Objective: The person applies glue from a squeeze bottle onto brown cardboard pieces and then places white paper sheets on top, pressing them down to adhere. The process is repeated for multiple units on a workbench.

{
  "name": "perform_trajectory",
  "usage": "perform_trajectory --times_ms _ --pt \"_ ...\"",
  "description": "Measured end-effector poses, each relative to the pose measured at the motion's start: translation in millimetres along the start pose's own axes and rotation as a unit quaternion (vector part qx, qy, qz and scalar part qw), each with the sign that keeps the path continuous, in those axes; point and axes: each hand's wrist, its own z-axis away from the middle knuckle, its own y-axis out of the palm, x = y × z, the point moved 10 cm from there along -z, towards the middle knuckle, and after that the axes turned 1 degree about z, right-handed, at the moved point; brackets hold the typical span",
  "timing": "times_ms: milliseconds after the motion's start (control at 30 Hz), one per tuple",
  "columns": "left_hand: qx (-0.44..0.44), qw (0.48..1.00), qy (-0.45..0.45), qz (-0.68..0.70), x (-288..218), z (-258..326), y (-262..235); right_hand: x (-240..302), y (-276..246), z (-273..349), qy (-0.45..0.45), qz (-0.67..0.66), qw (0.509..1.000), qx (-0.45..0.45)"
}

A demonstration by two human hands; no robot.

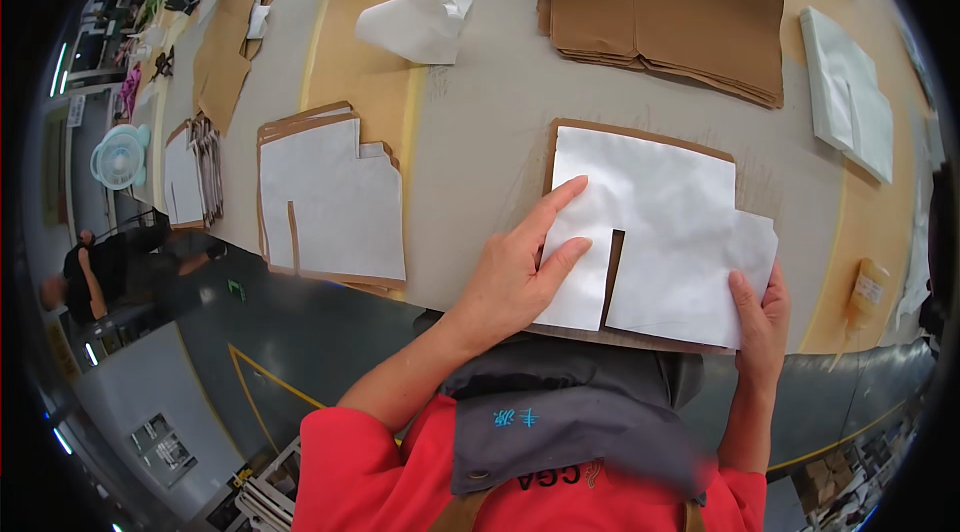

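A white notched sheet [672,232] with a narrow slot lies over a brown piece [640,129] at the table's front edge, in front of me. The brown shows along the far edge and through the slot. My left hand [520,270] rests on the sheet's left side, index finger and thumb stretched out and apart; its other fingers are mostly hidden. At the lower right corner my right hand [762,322] grips the sheet, thumb on top and fingers around the edge. Whether it also pinches the brown piece cannot be seen.
Left of me sits a stack of similar white-and-brown pieces [345,192], with another bundle [195,172] beyond. Large brown sheets [665,12] are piled at the back. White sheets [848,92] and a yellowish bottle [865,292] are on the right. Crumpled white paper [415,24] lies far left.
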Motion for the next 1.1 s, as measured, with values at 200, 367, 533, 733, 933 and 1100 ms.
perform_trajectory --times_ms 200,367,533,733,933,1100 --pt "-0.008 1.0 -0.027 0.003 6 0 -2 2 1 -1 0.005 0.012 1.0 0.003" --pt "-0.018 0.999 -0.025 -0.024 1 3 -6 4 2 -1 -0.004 0.013 1.0 0.004" --pt "-0.028 0.996 -0.015 -0.082 -13 6 -12 0 1 -2 0.0 0.01 1.0 0.002" --pt "-0.066 0.986 0.063 -0.137 -22 10 -13 -1 1 -2 0.0 0.013 1.0 0.004" --pt "-0.079 0.968 0.104 -0.216 -24 9 -12 2 2 -1 -0.012 0.024 1.0 -0.003" --pt "-0.097 0.961 0.121 -0.228 -27 10 -12 2 1 -1 -0.012 0.026 1.0 -0.007"
